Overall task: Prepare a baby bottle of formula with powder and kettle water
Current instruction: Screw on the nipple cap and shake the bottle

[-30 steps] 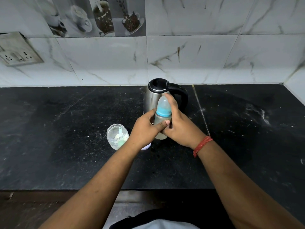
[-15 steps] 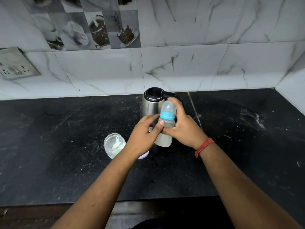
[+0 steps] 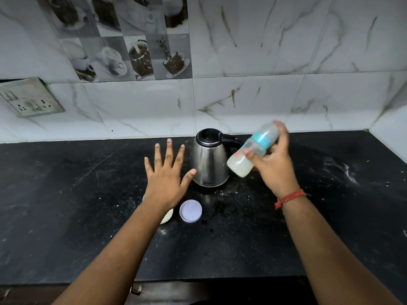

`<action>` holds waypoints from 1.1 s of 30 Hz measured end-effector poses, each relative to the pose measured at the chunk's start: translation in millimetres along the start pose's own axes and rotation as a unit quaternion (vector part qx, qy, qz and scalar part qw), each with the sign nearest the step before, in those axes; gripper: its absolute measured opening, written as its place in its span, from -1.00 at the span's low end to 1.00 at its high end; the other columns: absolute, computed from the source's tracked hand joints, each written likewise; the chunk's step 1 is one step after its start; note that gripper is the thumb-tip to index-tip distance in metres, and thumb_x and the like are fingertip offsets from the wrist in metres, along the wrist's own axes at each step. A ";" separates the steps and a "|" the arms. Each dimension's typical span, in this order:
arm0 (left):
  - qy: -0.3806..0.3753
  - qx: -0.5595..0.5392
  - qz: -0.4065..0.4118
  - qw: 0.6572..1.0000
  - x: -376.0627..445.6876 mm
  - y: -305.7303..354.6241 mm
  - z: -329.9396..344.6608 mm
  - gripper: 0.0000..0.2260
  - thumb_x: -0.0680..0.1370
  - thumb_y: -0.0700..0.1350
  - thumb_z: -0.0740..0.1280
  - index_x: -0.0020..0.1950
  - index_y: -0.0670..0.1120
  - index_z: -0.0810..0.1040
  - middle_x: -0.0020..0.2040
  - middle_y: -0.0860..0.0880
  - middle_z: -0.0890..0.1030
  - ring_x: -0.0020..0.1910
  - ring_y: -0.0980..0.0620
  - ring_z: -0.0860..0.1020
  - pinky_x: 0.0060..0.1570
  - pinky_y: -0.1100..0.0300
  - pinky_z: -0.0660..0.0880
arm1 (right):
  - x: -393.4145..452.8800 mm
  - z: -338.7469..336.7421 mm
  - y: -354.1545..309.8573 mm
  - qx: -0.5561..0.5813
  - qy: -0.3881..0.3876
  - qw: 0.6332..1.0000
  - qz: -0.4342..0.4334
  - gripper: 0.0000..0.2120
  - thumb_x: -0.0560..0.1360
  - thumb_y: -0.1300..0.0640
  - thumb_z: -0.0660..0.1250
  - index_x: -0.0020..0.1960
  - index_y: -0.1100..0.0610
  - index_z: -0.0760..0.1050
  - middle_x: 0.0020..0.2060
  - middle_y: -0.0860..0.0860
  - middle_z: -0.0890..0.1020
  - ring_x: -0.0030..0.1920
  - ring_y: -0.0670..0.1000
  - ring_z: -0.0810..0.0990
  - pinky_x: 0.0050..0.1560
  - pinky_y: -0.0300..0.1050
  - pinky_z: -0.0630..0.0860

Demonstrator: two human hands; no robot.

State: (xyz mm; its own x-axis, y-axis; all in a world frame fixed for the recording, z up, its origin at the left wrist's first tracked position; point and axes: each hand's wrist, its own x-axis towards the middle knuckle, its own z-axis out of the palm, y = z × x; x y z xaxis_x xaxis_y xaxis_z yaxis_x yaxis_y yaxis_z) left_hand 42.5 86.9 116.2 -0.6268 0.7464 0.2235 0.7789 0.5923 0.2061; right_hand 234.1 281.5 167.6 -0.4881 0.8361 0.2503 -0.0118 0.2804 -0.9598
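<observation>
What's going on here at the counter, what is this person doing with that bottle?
A person is making baby formula at a black counter. The right hand grips a capped baby bottle, tilted in the air with milky liquid inside; the blur suggests shaking. The left hand hovers open with fingers spread, holding nothing. A steel kettle stands between the hands near the wall. A round lid lies on the counter beside the left wrist, and a container beneath that wrist is mostly hidden.

The kettle (image 3: 210, 159) stands on the desk (image 3: 66, 194) near the wall (image 3: 264, 95) — the lid (image 3: 190, 210) lies before it. The left hand (image 3: 165, 179) hovers left of the kettle, over a jar (image 3: 166, 217); the right hand (image 3: 273, 164) holds the bottle (image 3: 253, 150) tilted, right of the kettle — the socket (image 3: 30, 100) sits far left on the wall.
</observation>
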 end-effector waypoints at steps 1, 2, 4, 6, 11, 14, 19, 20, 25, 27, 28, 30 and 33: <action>0.000 -0.003 -0.002 1.000 0.4 0.2 -0.8 -0.26 0.56 0.42 -0.20 0.68 0.12 -0.13 0.67 -0.02 -0.29 0.65 -0.20 -0.31 0.55 -0.40 -0.16 | 1.6 0.0 -0.8 0.040 0.055 0.998 -0.002 -0.13 0.39 0.09 0.60 0.49 -0.26 0.14 0.17 -0.01 0.59 0.08 0.05 0.68 0.09 0.28 0.64; 0.000 -0.007 -0.004 1.000 1.1 0.6 -1.3 -0.26 0.57 0.42 -0.20 0.68 0.12 -0.13 0.68 -0.03 -0.29 0.65 -0.20 -0.31 0.55 -0.40 -0.16 | 2.7 2.0 0.7 0.071 0.094 0.993 -0.001 -0.13 0.37 0.03 0.60 0.48 -0.24 0.13 0.15 0.00 0.60 0.07 0.08 0.69 0.05 0.32 0.64; -0.001 -0.016 -0.005 1.000 2.5 3.0 -2.6 -0.27 0.57 0.41 -0.20 0.68 0.12 -0.14 0.68 -0.03 -0.29 0.64 -0.19 -0.32 0.55 -0.40 -0.17 | -1.7 13.1 -3.3 0.040 0.065 0.997 0.021 -0.11 0.30 -0.05 0.57 0.46 -0.27 0.13 0.12 0.00 0.62 0.04 0.10 0.70 0.00 0.33 0.66; 0.002 -0.018 -0.002 1.000 4.4 5.3 -4.8 -0.27 0.56 0.41 -0.19 0.68 0.12 -0.14 0.68 -0.03 -0.30 0.64 -0.19 -0.32 0.55 -0.39 -0.17 | -7.1 21.9 -4.2 0.004 -0.010 0.999 0.037 -0.13 0.29 -0.07 0.57 0.44 -0.34 0.16 0.13 0.01 0.61 0.06 0.11 0.70 -0.02 0.28 0.67; 0.006 -0.025 -0.003 1.000 9.2 8.3 -10.6 -0.27 0.56 0.41 -0.20 0.68 0.13 -0.17 0.67 -0.02 -0.33 0.64 -0.17 -0.35 0.56 -0.38 -0.20 | 1.4 22.0 -6.0 0.155 0.101 0.981 0.049 -0.27 0.52 0.19 0.48 0.47 -0.16 0.12 0.12 -0.04 0.56 0.01 -0.05 0.70 -0.20 0.03 0.69; 0.008 -0.026 0.000 1.000 13.5 10.6 -13.1 -0.26 0.55 0.42 -0.22 0.68 0.13 -0.18 0.67 -0.01 -0.34 0.64 -0.17 -0.35 0.56 -0.37 -0.20 | 2.2 24.5 -5.1 0.069 -0.040 0.994 0.068 -0.29 0.50 0.19 0.50 0.41 -0.26 0.19 0.17 0.07 0.57 0.05 0.03 0.69 -0.24 -0.01 0.68; 0.015 -0.028 0.000 0.999 17.9 11.6 -14.6 -0.26 0.55 0.42 -0.23 0.68 0.14 -0.16 0.67 -0.01 -0.31 0.64 -0.18 -0.33 0.56 -0.38 -0.18 | 4.4 25.0 -9.7 0.103 0.021 0.992 0.070 -0.25 0.51 0.13 0.50 0.50 -0.16 0.12 0.13 0.03 0.59 0.01 0.00 0.71 -0.17 0.12 0.70; 0.016 -0.028 0.003 0.999 18.8 11.8 -14.8 -0.26 0.55 0.42 -0.23 0.68 0.13 -0.16 0.67 -0.01 -0.31 0.64 -0.18 -0.33 0.56 -0.38 -0.17 | 3.1 26.9 -8.0 0.061 -0.031 0.995 0.070 -0.25 0.50 0.12 0.51 0.48 -0.20 0.14 0.14 0.05 0.60 0.01 0.01 0.71 -0.18 0.13 0.71; 0.019 -0.040 -0.001 0.999 23.2 11.8 -16.8 -0.25 0.55 0.43 -0.23 0.68 0.13 -0.15 0.68 -0.01 -0.30 0.65 -0.18 -0.32 0.55 -0.38 -0.18 | 5.7 28.2 -6.5 0.123 0.069 0.988 0.069 -0.22 0.50 0.08 0.51 0.53 -0.14 0.09 0.06 -0.04 0.58 0.03 0.01 0.70 -0.18 0.07 0.71; 0.021 -0.036 0.004 0.999 23.6 12.2 -16.3 -0.26 0.56 0.42 -0.22 0.68 0.12 -0.14 0.68 -0.01 -0.30 0.65 -0.19 -0.31 0.55 -0.39 -0.17 | 6.4 32.4 -9.5 0.089 -0.001 0.993 0.083 -0.21 0.48 0.09 0.52 0.51 -0.17 0.11 0.10 0.00 0.60 0.04 0.05 0.70 -0.19 0.13 0.71; 0.021 -0.037 0.006 0.999 24.1 12.4 -16.2 -0.26 0.56 0.42 -0.22 0.68 0.12 -0.14 0.68 -0.01 -0.30 0.65 -0.19 -0.31 0.55 -0.40 -0.16 | 6.4 33.5 -8.3 0.056 -0.051 0.993 0.086 -0.21 0.46 0.08 0.54 0.49 -0.21 0.14 0.14 0.03 0.60 0.05 0.07 0.71 -0.18 0.17 0.71; 0.019 -0.044 0.003 0.999 25.7 13.0 -16.6 -0.26 0.55 0.42 -0.22 0.68 0.13 -0.15 0.68 -0.01 -0.30 0.65 -0.18 -0.31 0.56 -0.39 -0.16 | 8.1 33.0 -7.4 0.066 -0.034 0.993 0.095 -0.25 0.45 0.08 0.55 0.46 -0.21 0.19 0.17 0.07 0.59 0.07 0.09 0.70 -0.18 0.20 0.71; 0.017 -0.047 -0.004 0.999 26.1 14.1 -17.7 -0.25 0.54 0.43 -0.24 0.67 0.15 -0.17 0.68 0.00 -0.31 0.64 -0.17 -0.33 0.56 -0.38 -0.17 | 10.4 30.4 -6.5 0.101 0.083 0.988 0.081 -0.24 0.47 0.05 0.54 0.48 -0.14 0.14 0.07 0.01 0.59 0.02 0.06 0.70 -0.23 0.09 0.70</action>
State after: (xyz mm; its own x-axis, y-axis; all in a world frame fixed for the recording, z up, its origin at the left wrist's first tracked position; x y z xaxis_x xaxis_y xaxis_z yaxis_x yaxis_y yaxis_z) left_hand 36.8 109.3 141.8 -0.6344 0.7305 0.2527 0.7696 0.5661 0.2956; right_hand 202.6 274.0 172.6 -0.3485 0.9328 0.0918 -0.1274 0.0499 -0.9906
